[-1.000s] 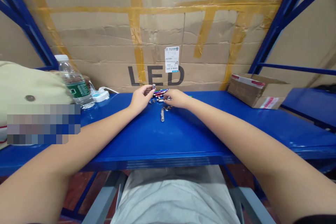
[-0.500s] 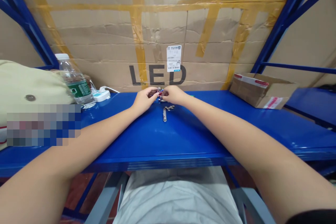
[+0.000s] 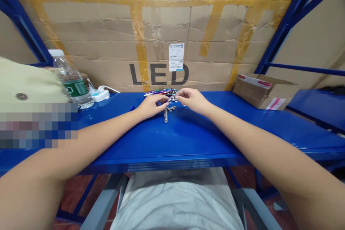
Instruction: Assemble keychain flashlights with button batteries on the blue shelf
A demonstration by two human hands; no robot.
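Both my hands meet over a blue metal shelf point(image 3: 188, 133) near the back. My left hand point(image 3: 151, 105) is curled, its fingertips pinching a small silver piece that I cannot name. My right hand point(image 3: 192, 100) is curled too, pinching at the same small piece from the right. Just below them a short silver tube point(image 3: 166, 115) lies on the shelf. Several small round metal bits point(image 3: 170, 108) lie beside it. A bundle of coloured pen-like sticks point(image 3: 160, 92) lies behind the hands.
A big taped cardboard box marked LED point(image 3: 161, 43) stands behind. A water bottle point(image 3: 70, 81) and a white power strip point(image 3: 99, 94) sit at the left by a beige bag point(image 3: 24, 82). A small open carton point(image 3: 262, 91) rests at the right.
Both hands drew slightly toward me, uncovering the coloured sticks behind them. The hands stay pinched together. The view shifted a little downward.
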